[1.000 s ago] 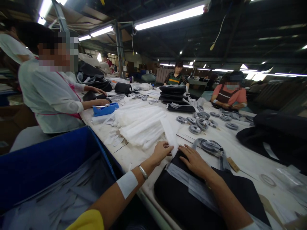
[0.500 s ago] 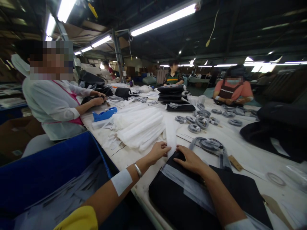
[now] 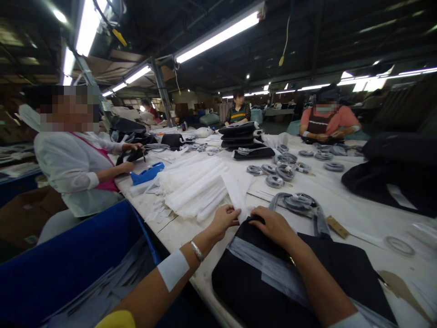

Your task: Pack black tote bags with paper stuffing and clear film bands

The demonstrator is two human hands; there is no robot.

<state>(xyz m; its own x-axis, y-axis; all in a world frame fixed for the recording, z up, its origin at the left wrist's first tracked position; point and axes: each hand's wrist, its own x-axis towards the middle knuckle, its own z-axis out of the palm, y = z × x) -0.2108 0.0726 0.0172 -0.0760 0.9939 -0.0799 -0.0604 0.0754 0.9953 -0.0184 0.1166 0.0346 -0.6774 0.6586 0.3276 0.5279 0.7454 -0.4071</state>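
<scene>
My left hand (image 3: 226, 220) pinches the lower end of a white strip (image 3: 235, 191) of thin wrapping material. Close on its right, my right hand (image 3: 273, 224) is closed on the top edge of a black bag (image 3: 252, 273), its fingers bent over the corner. The bag lies on the table edge in front of me, with a translucent grey band (image 3: 273, 269) across it. Behind my right hand rests a coiled, wrapped strap (image 3: 297, 202) with a brown tag (image 3: 337, 227).
White wrapping strips (image 3: 194, 187) are piled left of centre, beside a blue holder (image 3: 147, 173). A blue bin (image 3: 68, 259) stands at lower left. Beyond are stacked black bags (image 3: 239, 132), coiled straps (image 3: 285, 171) and more black bags at right. Co-workers sit around the table.
The white strip's upper part has tipped to the left. The view has shifted slightly. The co-worker at left has moved the hands apart over a black item.
</scene>
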